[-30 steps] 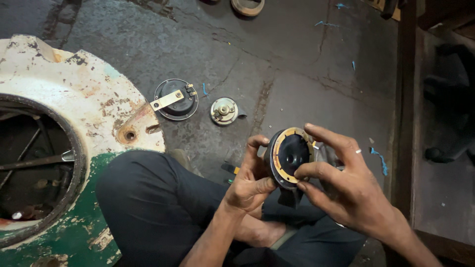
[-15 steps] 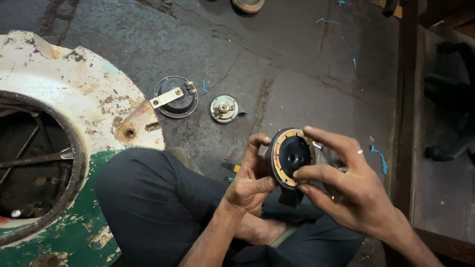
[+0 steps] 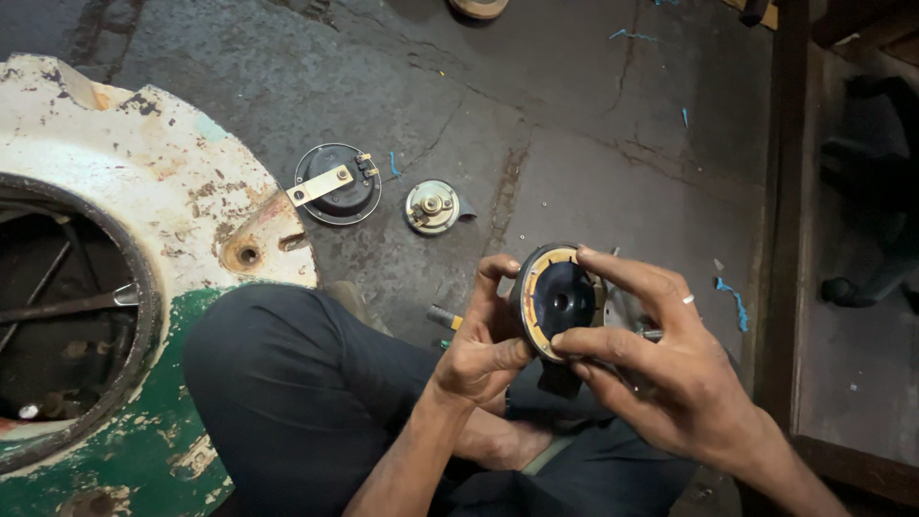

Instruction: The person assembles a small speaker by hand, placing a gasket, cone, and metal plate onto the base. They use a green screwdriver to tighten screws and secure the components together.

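Rusted white-and-green round metal housing point(image 3: 144, 287) fills the left. Right of it on the floor lie a black disc with brass strap point(image 3: 337, 184) and a small silvery hub point(image 3: 432, 207). Further right (above the lap), left hand point(image 3: 483, 349) and right hand point(image 3: 670, 383) pinch a black round orange-rimmed part point(image 3: 557, 300).

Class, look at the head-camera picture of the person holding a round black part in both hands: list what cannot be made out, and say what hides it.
- Back of the round black part: head view, turned away and covered by the left hand and right hand.
- Small tool with a yellow band on the floor: mostly behind the left hand.
- Inside of the white and green housing: dark, cut by the left edge.
- Dark thing at right: in shadow, unclear.
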